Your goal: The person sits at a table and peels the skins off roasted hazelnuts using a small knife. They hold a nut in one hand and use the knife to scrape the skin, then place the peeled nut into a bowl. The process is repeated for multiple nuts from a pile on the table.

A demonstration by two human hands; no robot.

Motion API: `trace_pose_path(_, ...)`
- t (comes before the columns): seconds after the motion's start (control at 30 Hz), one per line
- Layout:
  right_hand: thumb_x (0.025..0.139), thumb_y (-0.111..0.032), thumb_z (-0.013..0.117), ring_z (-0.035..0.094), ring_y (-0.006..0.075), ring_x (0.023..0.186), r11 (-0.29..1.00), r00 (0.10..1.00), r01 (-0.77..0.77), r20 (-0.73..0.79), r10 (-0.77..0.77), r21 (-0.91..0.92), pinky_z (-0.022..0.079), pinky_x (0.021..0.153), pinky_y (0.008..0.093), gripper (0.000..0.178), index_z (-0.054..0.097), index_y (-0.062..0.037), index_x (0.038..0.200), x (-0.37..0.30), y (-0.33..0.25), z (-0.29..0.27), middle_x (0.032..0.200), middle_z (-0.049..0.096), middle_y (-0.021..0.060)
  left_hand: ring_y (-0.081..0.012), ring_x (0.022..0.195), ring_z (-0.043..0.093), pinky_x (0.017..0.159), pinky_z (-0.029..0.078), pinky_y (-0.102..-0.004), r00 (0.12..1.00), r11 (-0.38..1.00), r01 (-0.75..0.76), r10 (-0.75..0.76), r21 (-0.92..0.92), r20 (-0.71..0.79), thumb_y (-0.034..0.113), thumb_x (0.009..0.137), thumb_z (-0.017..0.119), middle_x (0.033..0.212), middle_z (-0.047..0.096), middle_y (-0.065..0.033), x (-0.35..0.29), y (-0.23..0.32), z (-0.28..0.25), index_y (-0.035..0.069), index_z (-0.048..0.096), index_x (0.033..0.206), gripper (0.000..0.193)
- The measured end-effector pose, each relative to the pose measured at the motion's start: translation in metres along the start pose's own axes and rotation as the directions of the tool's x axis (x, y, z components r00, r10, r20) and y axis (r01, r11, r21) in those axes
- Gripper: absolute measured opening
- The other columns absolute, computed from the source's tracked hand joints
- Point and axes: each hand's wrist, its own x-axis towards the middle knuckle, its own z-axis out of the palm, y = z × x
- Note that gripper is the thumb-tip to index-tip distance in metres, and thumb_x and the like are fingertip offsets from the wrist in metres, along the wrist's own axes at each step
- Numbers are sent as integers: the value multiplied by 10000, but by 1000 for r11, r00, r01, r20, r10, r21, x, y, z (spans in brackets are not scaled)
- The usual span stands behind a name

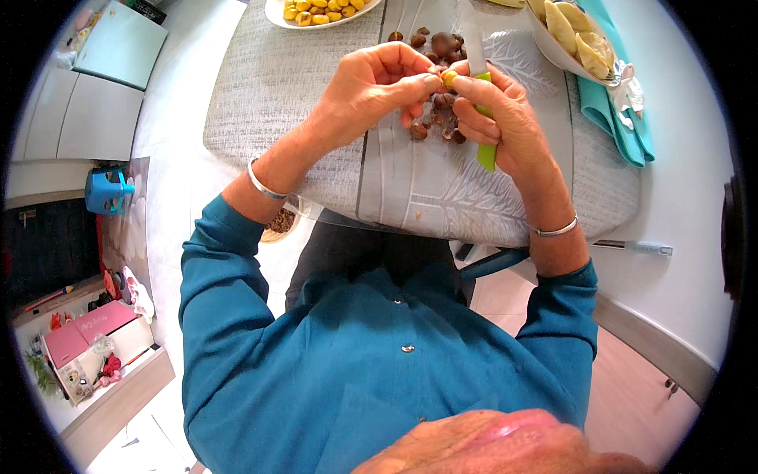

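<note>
Over the table, my two hands meet around a small yellow peeled chestnut [448, 77]. My right hand [501, 110] wraps round the green handle of a knife [485, 150], its pale blade pointing away from me, and its thumb and finger also pinch the chestnut. My left hand [379, 85] is closed in a pinch at the chestnut's left side; whether a bit of peel sits between its fingertips is too small to tell. Brown chestnuts and shell pieces [419, 130] lie on the table under and behind my hands.
A white plate of yellow peeled chestnuts [275, 14] stands at the far left of the table [284, 87]. At the far right is a white bowl [553, 49] of pale folded pieces, beside a teal cloth [604, 110]. Below the table's left edge, a container [278, 229] holds brown scraps.
</note>
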Motion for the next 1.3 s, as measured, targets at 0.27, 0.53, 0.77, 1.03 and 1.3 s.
trace_pose_path(0.27, 944, -156, 611, 367, -4, 445, 915, 969, -221, 184, 166, 338, 275, 381, 156, 164, 627, -9, 1016, 8, -1, -13, 739, 575, 16, -101, 774, 634, 691, 564, -259, 999, 995, -33, 30, 94, 31, 66, 901, 679, 893, 634, -50, -3, 1, -2, 12, 586, 1029, 167)
trace_pose_path(0.53, 918, -122, 631, 374, 10, 457, 936, 987, -160, 60, 148, 313, 281, 389, 162, 186, 609, -18, 1071, 5, 1, -9, 870, 610, 61, -84, 898, 605, 783, 539, -232, 998, 750, -63, 46, 658, 44, 30, 868, 679, 962, 627, -24, -10, 1, -15, 7, 583, 1037, 196)
trace_pose_path(0.77, 914, -111, 658, 392, 7, 471, 987, 998, -53, 27, 49, 153, 294, 414, 160, 231, 615, -36, 1127, 3, 8, -1, 754, 571, 1, -100, 918, 625, 814, 535, -233, 995, 942, -76, 93, 327, -35, 26, 910, 641, 992, 639, -30, -11, 3, -14, 14, 602, 1073, 168)
trace_pose_path(1.03, 917, -114, 669, 440, 5, 497, 983, 994, 94, -38, -101, -160, 314, 425, 163, 219, 655, -30, 1119, 0, 13, 9, 682, 553, -40, -111, 964, 626, 857, 543, -251, 973, 920, -226, 232, 321, 20, -31, 896, 630, 1023, 572, -38, -6, 0, -5, 14, 585, 998, 120)
trace_pose_path(1.3, 870, -90, 684, 475, -8, 591, 750, 932, 206, -107, -346, -629, 362, 498, 157, 198, 687, -48, 1064, -2, 13, 19, 678, 534, -72, -154, 862, 653, 817, 574, -286, 945, 901, -281, 319, 330, -67, -5, 806, 654, 943, 576, -75, -1, -6, 5, 2, 595, 914, 123)
